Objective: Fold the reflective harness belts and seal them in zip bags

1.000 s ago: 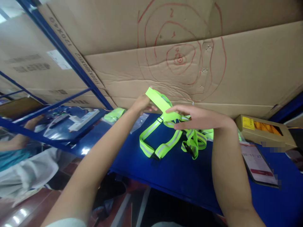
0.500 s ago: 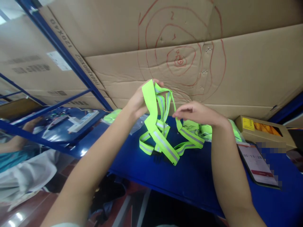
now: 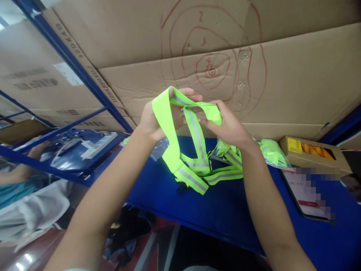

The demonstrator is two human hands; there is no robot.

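Note:
Neon yellow-green straps with grey reflective stripes [image 3: 194,177] hang from both hands, their lower part resting on the blue table [image 3: 175,203]. My left hand [image 3: 158,116] has a wide strap looped over the thumb, its other fingers stretched toward the right. On the other side my right hand [image 3: 228,124] grips a folded upper section of the strap between thumb and fingers. A dark buckle [image 3: 182,188] lies under the lower left end of the straps. Parts of the fingers are hidden behind the fabric.
Bagged neon straps [image 3: 273,154] lie behind my right arm. A phone [image 3: 307,195] and a cardboard box with a window [image 3: 316,150] are at the right. Cardboard with red rings [image 3: 211,71] stands behind. Past a blue frame [image 3: 93,109], a person's arm [image 3: 19,169] shows at the left.
My right hand has moved up and left and taken hold of the upper strap. My left hand has shifted left, and the strap loop between the hands is spread wider.

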